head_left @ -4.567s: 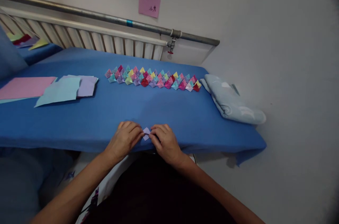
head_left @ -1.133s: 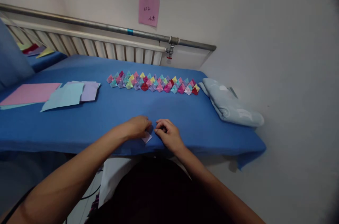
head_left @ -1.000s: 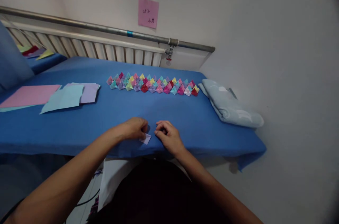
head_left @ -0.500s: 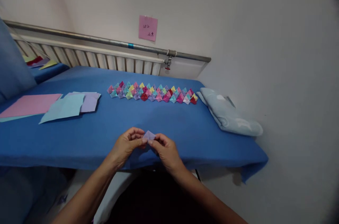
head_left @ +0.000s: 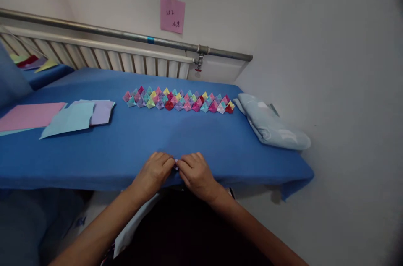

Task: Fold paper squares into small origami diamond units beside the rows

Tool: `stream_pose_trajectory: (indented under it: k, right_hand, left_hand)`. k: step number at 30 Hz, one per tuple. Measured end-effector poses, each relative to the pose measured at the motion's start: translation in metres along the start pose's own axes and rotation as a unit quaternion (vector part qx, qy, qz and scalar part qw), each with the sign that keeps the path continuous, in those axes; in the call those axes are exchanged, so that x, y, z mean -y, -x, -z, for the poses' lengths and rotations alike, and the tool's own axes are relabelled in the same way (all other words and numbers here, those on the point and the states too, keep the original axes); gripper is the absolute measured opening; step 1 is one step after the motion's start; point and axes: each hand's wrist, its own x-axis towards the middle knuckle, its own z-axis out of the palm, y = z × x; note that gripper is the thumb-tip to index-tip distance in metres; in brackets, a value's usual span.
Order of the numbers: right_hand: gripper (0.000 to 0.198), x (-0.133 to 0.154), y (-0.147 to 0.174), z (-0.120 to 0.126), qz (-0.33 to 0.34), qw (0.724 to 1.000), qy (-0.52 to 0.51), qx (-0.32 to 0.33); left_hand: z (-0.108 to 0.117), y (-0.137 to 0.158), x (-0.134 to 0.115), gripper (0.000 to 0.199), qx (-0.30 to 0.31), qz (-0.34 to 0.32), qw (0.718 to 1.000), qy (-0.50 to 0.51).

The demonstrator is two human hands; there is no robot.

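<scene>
Near the front edge of the blue cloth-covered table (head_left: pixel 141 136), a small folded piece of lilac paper (head_left: pixel 176 165) is pinched between both hands. My left hand (head_left: pixel 155 173) is closed on its left side and my right hand (head_left: pixel 195 173) on its right. Fingers cover most of the paper, so its exact shape is hidden. Beyond my hands, several small folded paper pieces (head_left: pixel 179 104) in many colours stand in close rows.
On the left lie pink paper (head_left: pixel 31 116), light blue paper (head_left: pixel 71 119) and lilac sheets (head_left: pixel 102 111). A folded pale blue blanket (head_left: pixel 272 123) rests at the right end. Behind the table run a radiator (head_left: pixel 110 58) and a metal pipe (head_left: pixel 119 35); a pink note (head_left: pixel 172 15) hangs above.
Both hands have turned over, knuckles up, and closed in tighter on the lilac paper, which now shows much less. The camera view has tilted slightly downward.
</scene>
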Motion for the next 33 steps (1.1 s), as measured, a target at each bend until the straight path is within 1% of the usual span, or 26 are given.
stream_pose_trajectory:
  k: [3, 7, 13, 18, 23, 29, 33]
  right_hand:
    - [0.019, 0.002, 0.008, -0.002, 0.01, 1.0, -0.029, 0.005]
    - [0.022, 0.002, 0.013, -0.003, 0.011, 0.997, -0.069, -0.015]
    - [0.015, 0.002, 0.016, -0.006, -0.035, 0.991, -0.125, -0.034]
    - [0.014, 0.003, 0.017, -0.009, -0.057, 0.991, -0.119, -0.037]
    - [0.015, 0.001, 0.017, -0.011, -0.05, 0.99, -0.124, -0.049]
    - [0.015, 0.001, 0.017, -0.012, -0.05, 0.989, -0.127, -0.06]
    - [0.014, 0.002, 0.017, -0.013, -0.057, 0.99, -0.118, -0.06]
  left_hand:
    - [0.003, 0.012, -0.005, 0.018, -0.004, -0.009, 1.0, 0.009]
    - [0.006, 0.021, -0.008, 0.02, -0.033, -0.011, 0.999, 0.031]
    - [0.0, 0.023, -0.009, 0.018, -0.052, 0.007, 0.998, 0.029]
    - [0.0, 0.021, -0.009, 0.016, -0.059, 0.01, 0.998, 0.025]
    - [-0.002, 0.022, -0.009, 0.016, -0.059, 0.02, 0.998, 0.023]
    - [-0.003, 0.023, -0.011, 0.014, -0.074, 0.034, 0.996, 0.036]
    - [-0.002, 0.023, -0.011, 0.014, -0.068, 0.037, 0.997, 0.031]
